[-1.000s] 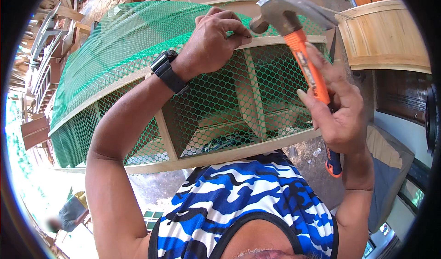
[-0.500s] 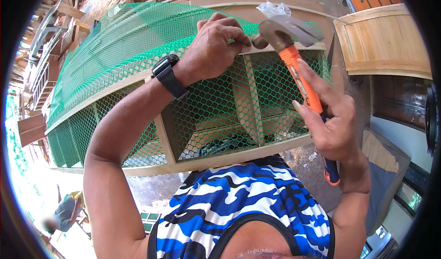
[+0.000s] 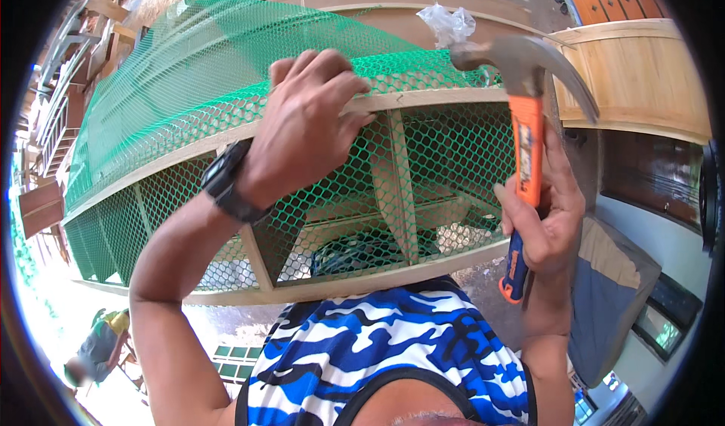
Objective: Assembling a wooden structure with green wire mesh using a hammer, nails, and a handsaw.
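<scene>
A wooden frame (image 3: 453, 96) covered with green plastic mesh (image 3: 453, 150) stands before me. My left hand (image 3: 306, 116), with a dark watch (image 3: 226, 180) on the wrist, is over its upper rail. The thumb and index finger are apart, one on either side of the rail, and nothing shows between them. My right hand (image 3: 550, 199) is wrapped round the orange and dark blue handle of a claw hammer (image 3: 526, 139). The hammer is raised near the frame's right end, its head apart from the rail.
More green mesh (image 3: 226, 48) spreads over the frame's far side. A clear plastic bag (image 3: 447, 24) lies beyond the rail. Pale wooden panelled furniture (image 3: 634, 71) is at the right, above a covered grey item (image 3: 604, 297). Another person (image 3: 102, 350) is at the lower left.
My left hand has moved left along the rail, and its pinched fingers have parted. The hammer has moved right, away from the rail, and turned more upright.
</scene>
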Demonstrator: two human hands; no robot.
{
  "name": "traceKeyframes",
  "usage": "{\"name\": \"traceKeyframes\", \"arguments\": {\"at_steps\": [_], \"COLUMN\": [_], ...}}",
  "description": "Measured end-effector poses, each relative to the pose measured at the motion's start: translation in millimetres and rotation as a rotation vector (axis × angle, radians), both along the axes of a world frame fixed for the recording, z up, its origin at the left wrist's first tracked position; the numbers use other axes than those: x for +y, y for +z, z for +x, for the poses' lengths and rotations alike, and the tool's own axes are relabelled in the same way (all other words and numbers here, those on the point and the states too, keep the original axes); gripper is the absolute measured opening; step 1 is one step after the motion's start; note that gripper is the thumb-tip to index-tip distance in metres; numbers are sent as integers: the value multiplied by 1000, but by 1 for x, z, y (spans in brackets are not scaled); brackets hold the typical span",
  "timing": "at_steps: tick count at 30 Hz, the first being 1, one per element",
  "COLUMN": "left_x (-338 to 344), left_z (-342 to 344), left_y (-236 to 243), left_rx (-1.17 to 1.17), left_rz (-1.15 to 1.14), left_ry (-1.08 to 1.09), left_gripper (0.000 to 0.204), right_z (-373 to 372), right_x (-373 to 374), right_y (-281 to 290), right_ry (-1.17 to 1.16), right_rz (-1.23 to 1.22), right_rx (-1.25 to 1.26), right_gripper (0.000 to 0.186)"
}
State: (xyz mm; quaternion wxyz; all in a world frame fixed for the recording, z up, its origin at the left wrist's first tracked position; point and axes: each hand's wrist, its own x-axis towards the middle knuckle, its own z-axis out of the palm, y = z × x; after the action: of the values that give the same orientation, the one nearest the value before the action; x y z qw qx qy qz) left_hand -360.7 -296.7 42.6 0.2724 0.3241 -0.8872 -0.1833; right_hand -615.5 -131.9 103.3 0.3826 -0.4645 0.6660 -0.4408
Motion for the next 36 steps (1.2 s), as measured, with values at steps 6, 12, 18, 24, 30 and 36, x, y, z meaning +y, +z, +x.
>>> {"name": "traceKeyframes", "arguments": {"at_steps": [6, 12, 18, 24, 30, 36], "left_x": [7, 0, -10, -13, -12, -13], "left_z": [25, 24, 22, 20, 19, 19], "left_y": [5, 2, -1, 2, -1, 1], "left_rx": [-87, -104, -130, -179, -194, -214], "left_rz": [36, 83, 96, 138, 132, 137], "left_ry": [143, 134, 118, 120, 132, 114], "left_gripper": [28, 31, 33, 32, 32, 31], "right_z": [-36, -58, -81, -95, -96, -85], "right_x": [8, 16, 4, 2, -4, -12], "right_y": [-53, -77, -90, -98, -102, -104], "right_ry": [188, 187, 432, 532, 594, 681], "right_rz": [-118, -116, -192, -44, -1, -73], "right_rx": [-594, -953, -1199, -1237, -1302, -1277], "right_gripper": [85, 74, 40, 36, 40, 71]}}
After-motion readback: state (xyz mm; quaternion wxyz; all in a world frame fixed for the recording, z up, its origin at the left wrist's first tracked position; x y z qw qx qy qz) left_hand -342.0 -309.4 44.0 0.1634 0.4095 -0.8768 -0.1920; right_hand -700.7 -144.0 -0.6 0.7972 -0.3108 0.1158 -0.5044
